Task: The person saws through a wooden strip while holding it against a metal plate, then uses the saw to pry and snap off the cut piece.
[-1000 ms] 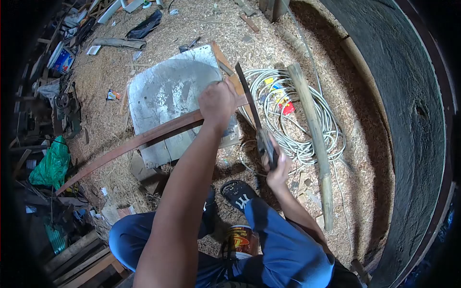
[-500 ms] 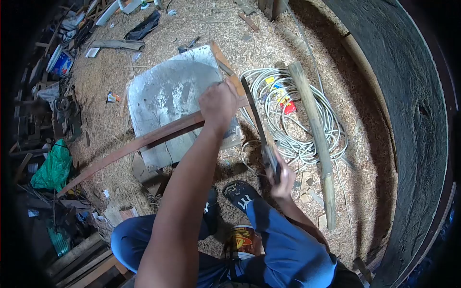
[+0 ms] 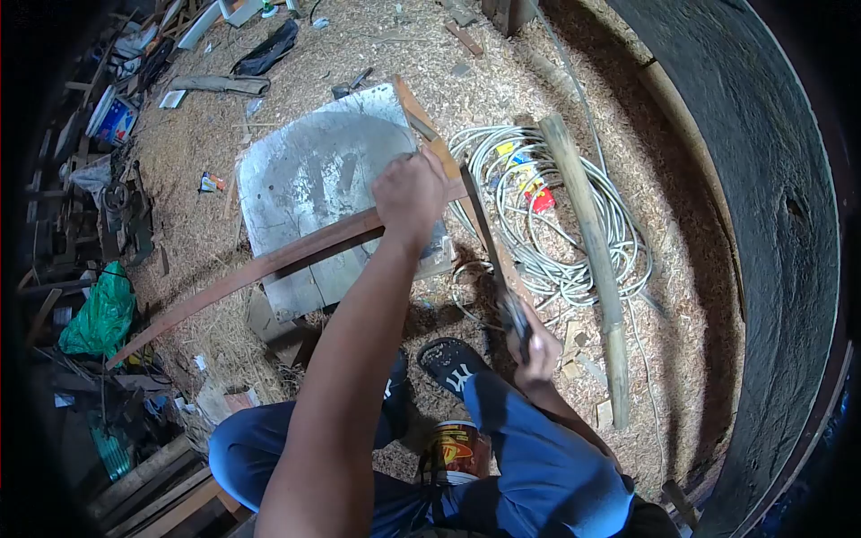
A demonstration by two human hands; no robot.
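Observation:
My left hand is closed around a long reddish wooden strip near its right end, pressing it on a worn metal-topped board. The strip slants down to the lower left, past the board's edge. In my right hand is the handle of a handsaw. Its dark blade crosses the strip's right end, just right of my left fist, and the tip points away from me. A tan wooden piece lies along the board's right edge, partly behind my left hand.
A coil of pale cable lies right of the saw, under a wooden pole. Wood shavings cover the floor. A labelled bucket stands between my legs. A green plastic bag and scrap wood lie left; a dark timber curves along the right.
My right hand has drawn the saw back toward me, down and slightly right. My left hand and the wooden strip are almost unmoved.

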